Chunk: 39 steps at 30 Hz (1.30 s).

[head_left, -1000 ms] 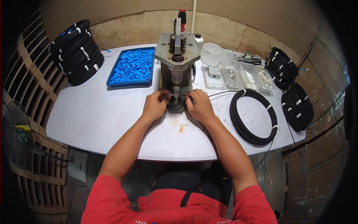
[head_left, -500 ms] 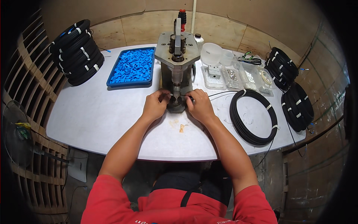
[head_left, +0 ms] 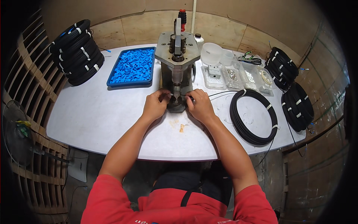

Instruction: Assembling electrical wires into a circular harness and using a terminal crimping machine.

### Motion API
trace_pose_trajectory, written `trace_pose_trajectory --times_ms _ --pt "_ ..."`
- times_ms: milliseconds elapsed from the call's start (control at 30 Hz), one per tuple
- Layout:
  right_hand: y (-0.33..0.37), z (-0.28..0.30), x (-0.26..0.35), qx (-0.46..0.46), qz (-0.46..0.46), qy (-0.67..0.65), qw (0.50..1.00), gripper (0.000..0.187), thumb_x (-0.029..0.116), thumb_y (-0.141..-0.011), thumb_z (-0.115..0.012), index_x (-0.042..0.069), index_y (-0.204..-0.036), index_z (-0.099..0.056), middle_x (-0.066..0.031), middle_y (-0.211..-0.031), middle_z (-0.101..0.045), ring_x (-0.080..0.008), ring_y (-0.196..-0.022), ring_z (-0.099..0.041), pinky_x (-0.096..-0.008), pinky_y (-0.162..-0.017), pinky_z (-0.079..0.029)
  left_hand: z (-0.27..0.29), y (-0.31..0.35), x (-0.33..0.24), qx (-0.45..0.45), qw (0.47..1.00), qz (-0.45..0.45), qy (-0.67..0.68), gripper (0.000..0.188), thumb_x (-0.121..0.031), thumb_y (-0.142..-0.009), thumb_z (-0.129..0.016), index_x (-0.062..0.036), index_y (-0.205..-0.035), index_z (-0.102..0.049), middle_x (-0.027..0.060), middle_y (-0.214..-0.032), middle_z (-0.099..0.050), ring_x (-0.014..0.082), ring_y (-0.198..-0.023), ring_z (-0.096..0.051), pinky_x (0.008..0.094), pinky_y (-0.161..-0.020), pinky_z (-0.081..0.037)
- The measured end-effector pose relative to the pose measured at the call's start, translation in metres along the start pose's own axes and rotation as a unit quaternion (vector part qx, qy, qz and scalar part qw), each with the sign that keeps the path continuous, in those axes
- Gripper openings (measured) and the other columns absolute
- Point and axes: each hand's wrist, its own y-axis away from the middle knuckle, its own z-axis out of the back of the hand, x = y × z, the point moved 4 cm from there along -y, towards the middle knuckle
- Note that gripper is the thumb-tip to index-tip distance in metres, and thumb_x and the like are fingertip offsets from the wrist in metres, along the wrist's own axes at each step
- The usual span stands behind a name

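A grey metal bench press (head_left: 192, 56) stands at the middle of the white table. At the left of its lower tooling, my left hand (head_left: 156, 105) is closed, with thumb and forefinger pinching something small that I cannot make out. On the other side, my right hand (head_left: 200, 106) grips a thin black cable (head_left: 223, 92) close to the tooling. That cable runs right to a large black cable coil (head_left: 234, 116), tied with white bands and lying flat. The cable's end between the hands is hidden by the fingers and tooling.
Left of the press sits a blue tray (head_left: 109, 83) of small blue parts, with stacked cable coils (head_left: 78, 56) beyond. Clear boxes (head_left: 215, 85) of small parts, pliers (head_left: 249, 58) and more coils (head_left: 297, 106) stand at the right. A fan (head_left: 22, 130) is at far left.
Both hands keep their places at the press, and the cable and coil lie as before. The fan at far left has turned slightly.
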Motion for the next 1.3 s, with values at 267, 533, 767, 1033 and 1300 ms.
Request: trace_pose_trajectory --times_ms 267,533,767,1033,1300 --pt "0.001 0.000 -0.001 0.002 -0.008 -0.007 1.000 0.010 0.010 -0.092 -0.070 0.004 -0.099 -0.072 -0.0130 -0.094 -0.070 -0.0339 -0.091 -0.066 -0.0429 -0.085 -0.049 0.000 0.000 0.001 -0.004 1.000 -0.010 -0.009 0.023 -0.017 -0.096 -0.071 -0.0014 -0.111 -0.077 0.0143 -0.080 -0.075 0.0190 -0.071 -0.071 0.0335 -0.069 -0.054" --pt "-0.001 0.000 0.001 0.007 -0.013 -0.017 1.000 0.010 0.010 -0.092 -0.070 0.004 -0.099 -0.073 -0.0136 -0.094 -0.069 -0.0343 -0.087 -0.066 -0.0420 -0.081 -0.051 0.001 0.000 0.000 -0.002 1.000 0.000 -0.003 0.023 -0.018 -0.096 -0.071 -0.0019 -0.111 -0.077 0.0144 -0.079 -0.075 0.0194 -0.070 -0.070 0.0340 -0.068 -0.054" --pt "0.000 0.000 -0.001 -0.001 -0.002 -0.005 1.000 0.009 0.011 -0.092 -0.070 0.004 -0.098 -0.072 -0.0123 -0.093 -0.069 -0.0332 -0.088 -0.066 -0.0428 -0.081 -0.049 0.000 0.000 -0.004 0.003 1.000 0.008 -0.011 0.022 -0.018 -0.096 -0.071 -0.0022 -0.111 -0.077 0.0138 -0.078 -0.075 0.0187 -0.069 -0.069 0.0335 -0.068 -0.054" --pt "0.001 0.001 -0.002 0.000 -0.002 0.001 1.000 0.009 0.011 -0.092 -0.070 0.005 -0.099 -0.072 -0.0116 -0.092 -0.069 -0.0327 -0.090 -0.066 -0.0433 -0.082 -0.048 0.000 0.001 -0.008 0.002 1.000 0.000 -0.013 0.022 -0.017 -0.096 -0.070 -0.0021 -0.111 -0.077 0.0135 -0.079 -0.075 0.0186 -0.070 -0.070 0.0332 -0.068 -0.054" --pt "0.000 0.001 0.000 0.000 -0.001 -0.001 1.000 0.009 0.011 -0.092 -0.071 0.005 -0.099 -0.072 -0.0118 -0.092 -0.069 -0.0330 -0.091 -0.066 -0.0441 -0.082 -0.048 0.000 0.000 -0.001 0.001 1.000 0.003 -0.004 0.023 -0.017 -0.096 -0.070 -0.0018 -0.111 -0.077 0.0139 -0.080 -0.075 0.0189 -0.071 -0.070 0.0334 -0.069 -0.054"
